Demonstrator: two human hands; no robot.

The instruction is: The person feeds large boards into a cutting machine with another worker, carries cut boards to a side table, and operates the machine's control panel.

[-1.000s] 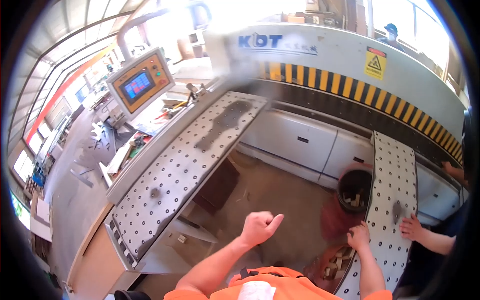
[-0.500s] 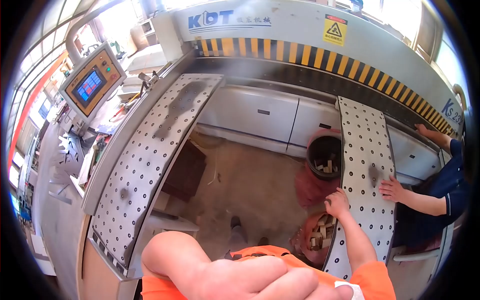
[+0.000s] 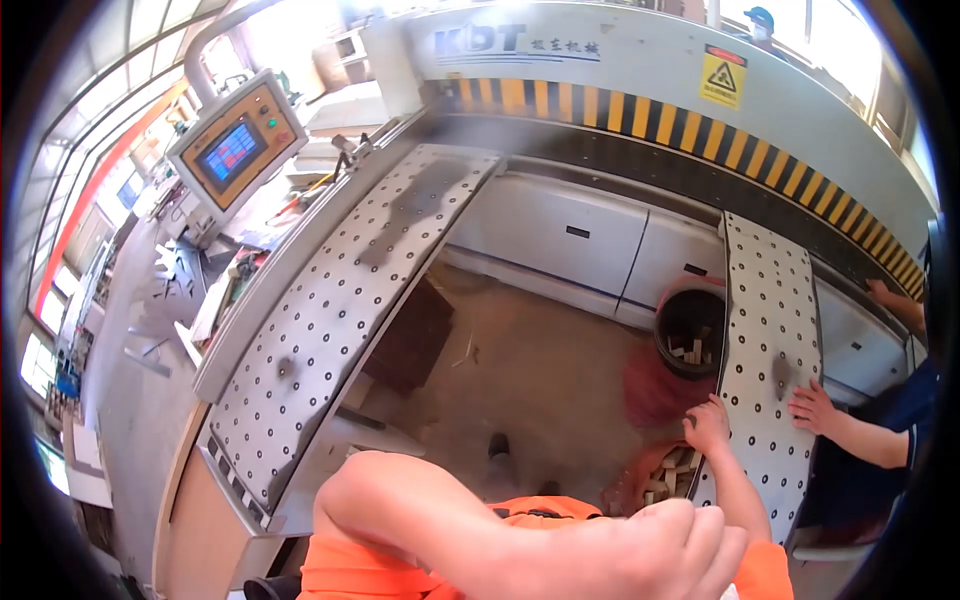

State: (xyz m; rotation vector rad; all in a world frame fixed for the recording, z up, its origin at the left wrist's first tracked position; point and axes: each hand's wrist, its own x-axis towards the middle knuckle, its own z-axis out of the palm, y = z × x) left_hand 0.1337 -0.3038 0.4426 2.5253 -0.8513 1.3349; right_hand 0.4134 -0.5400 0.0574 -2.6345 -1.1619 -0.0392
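Observation:
My left arm is bent across my body, and my left hand [image 3: 640,550] is closed in front of my chest at the bottom. Its fingers are curled; whatever they may hold is hidden. My right hand [image 3: 708,425] lies at the left edge of the right perforated support table [image 3: 750,330], its fingers bent over that edge. Below and left of this hand is a reddish sack [image 3: 625,485] with wooden offcuts [image 3: 670,478]. A dark bucket [image 3: 670,335] with more wood pieces stands just beyond the hand.
A panel saw [image 3: 640,60] with a black-and-yellow striped guard spans the back. At left are another perforated table [image 3: 350,290] and a control screen [image 3: 235,150]. A co-worker's hand [image 3: 815,408] rests on the right table. Another person [image 3: 760,22] stands behind the machine.
The view has swung left, so the machine and tables appear farther right. My closed left hand has risen and moved right in view. My right hand stays at the table edge.

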